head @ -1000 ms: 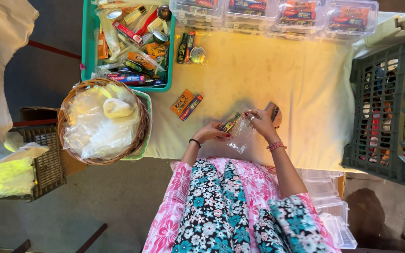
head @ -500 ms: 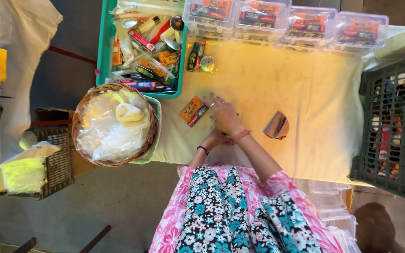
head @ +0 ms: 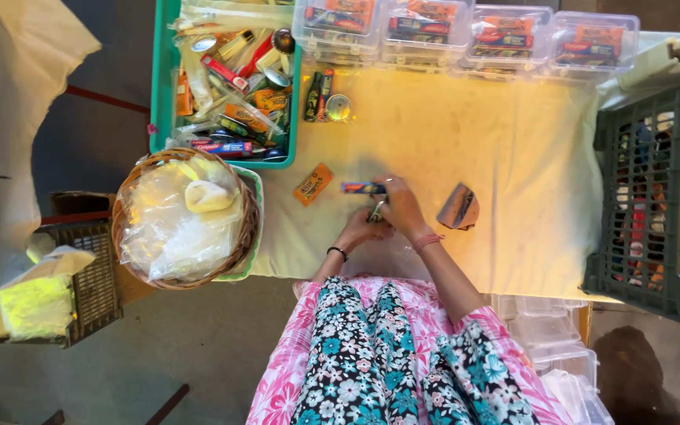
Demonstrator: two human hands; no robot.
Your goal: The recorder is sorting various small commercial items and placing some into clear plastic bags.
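Observation:
My right hand (head: 403,206), with a pink band at the wrist, reaches forward over the cream tablecloth (head: 513,157). Its fingers close on a small blue and red packet (head: 360,187). My left hand (head: 364,230), with a dark band at the wrist, sits just beside and below it. It pinches a clear plastic bag (head: 375,253) with a small dark item (head: 376,211) at its mouth. An orange packet (head: 312,183) lies flat to the left of both hands. A brown folded piece (head: 458,208) lies to the right.
A green tray (head: 159,94) of mixed small packets stands at the back left, with a round tin (head: 338,108) beside it. A wicker basket (head: 242,236) of plastic bags sits front left. Clear lidded boxes (head: 466,35) line the back; a grey crate (head: 639,205) stands right.
Both hands moved from the table's front edge forward and left toward the packets. The right hand has now reached the blue and red packet, while the brown piece stays where it was left.

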